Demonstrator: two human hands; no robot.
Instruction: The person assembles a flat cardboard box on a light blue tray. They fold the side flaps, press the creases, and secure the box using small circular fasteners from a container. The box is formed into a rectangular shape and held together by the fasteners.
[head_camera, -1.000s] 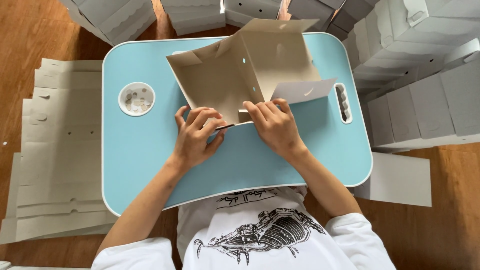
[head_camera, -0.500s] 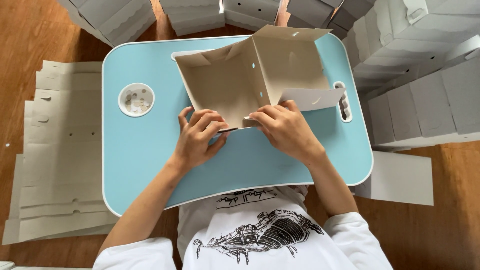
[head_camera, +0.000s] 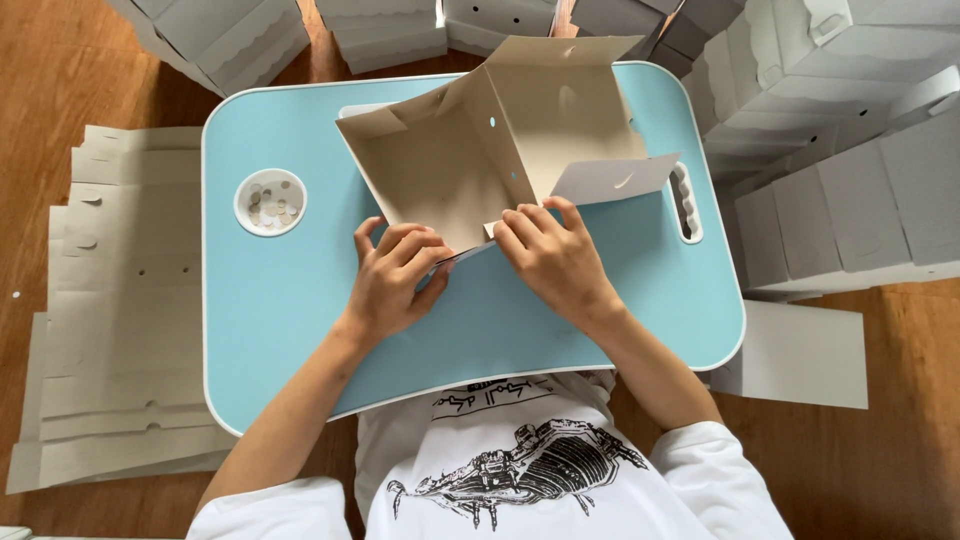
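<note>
Half-folded cardboard box (head_camera: 470, 170), light, stiff, creasable: left hand (head_camera: 395, 280) and right hand (head_camera: 550, 255) fingers pinched on its near edge over the blue counter (head_camera: 280, 320).

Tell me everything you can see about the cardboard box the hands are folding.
The box is a half-folded blank of pale grey-beige cardboard with small punched holes. Two panels stand up in a V, open toward the camera; a lighter flap juts right and another sticks out at its far left corner. It sits on the far half of the blue tray table. The left hand and right hand press its near edge down at the fold.
</note>
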